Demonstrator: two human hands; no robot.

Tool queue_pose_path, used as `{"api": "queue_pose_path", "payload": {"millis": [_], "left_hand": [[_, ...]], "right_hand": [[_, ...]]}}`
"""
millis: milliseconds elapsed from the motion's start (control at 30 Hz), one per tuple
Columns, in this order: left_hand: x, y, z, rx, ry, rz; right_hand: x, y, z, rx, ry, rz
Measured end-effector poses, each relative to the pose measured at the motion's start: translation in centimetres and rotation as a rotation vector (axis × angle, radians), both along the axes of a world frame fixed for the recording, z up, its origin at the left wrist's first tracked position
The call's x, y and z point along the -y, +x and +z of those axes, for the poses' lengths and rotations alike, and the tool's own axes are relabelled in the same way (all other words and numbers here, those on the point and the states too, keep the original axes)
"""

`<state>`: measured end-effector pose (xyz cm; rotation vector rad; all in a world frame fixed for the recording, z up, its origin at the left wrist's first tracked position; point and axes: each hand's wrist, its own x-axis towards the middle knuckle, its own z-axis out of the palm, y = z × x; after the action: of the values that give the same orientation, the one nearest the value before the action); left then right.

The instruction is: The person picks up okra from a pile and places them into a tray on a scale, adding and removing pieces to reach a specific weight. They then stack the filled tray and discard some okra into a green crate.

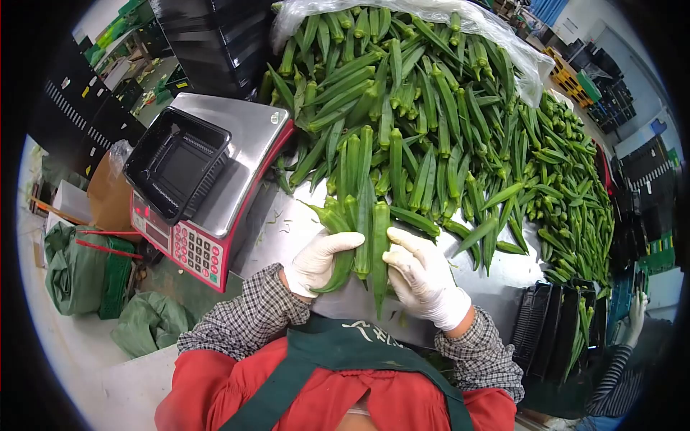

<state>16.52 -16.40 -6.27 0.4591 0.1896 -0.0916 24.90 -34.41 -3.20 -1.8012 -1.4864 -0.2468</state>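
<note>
My left hand point(314, 263), in a white glove, is closed around several okra pods point(345, 248), some curved and some straight. Beside it, my gloved right hand point(425, 279) pinches a wide okra pod point(380, 251) that points down toward my apron. The two hands are close together, with the pods side by side between them. Just beyond them rises a large heap of green okra point(424, 100) on the metal table point(287, 223). To the left, a black plastic tray point(175, 164) rests on a red and silver scale point(241, 129).
Clear plastic sheeting point(528, 65) borders the heap's far side. Black trays point(535, 320) stand at the table's right, some okra among them. A co-worker's gloved hand point(635, 320) shows at far right. Tall black stacks point(215, 43) rise behind the scale; green bags point(151, 320) lie lower left.
</note>
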Motion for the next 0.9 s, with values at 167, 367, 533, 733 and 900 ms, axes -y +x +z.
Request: {"api": "queue_pose_path", "payload": {"millis": [167,367,533,733,900], "left_hand": [[0.6,0.0,-0.1,-0.002,0.049,0.024],[0.4,-0.4,-0.2,0.006,0.078,-0.056],[1.2,-0.7,1.0,-0.033,0.176,-0.172],[0.6,-1.2,0.3,0.081,0.016,-0.323],[1.9,-0.3,0.1,0.057,0.152,0.031]], "right_hand": [[-0.2,0.0,0.5,0.041,-0.029,-0.066],[0.4,0.5,1.9,0.096,-0.039,-0.195],[-0.3,0.3,2.5,0.084,-0.136,0.02],[0.6,-0.1,1.9,-0.446,-0.106,-0.077],[0.2,-0.7,0.8,-1.088,-0.058,-0.289]]}}
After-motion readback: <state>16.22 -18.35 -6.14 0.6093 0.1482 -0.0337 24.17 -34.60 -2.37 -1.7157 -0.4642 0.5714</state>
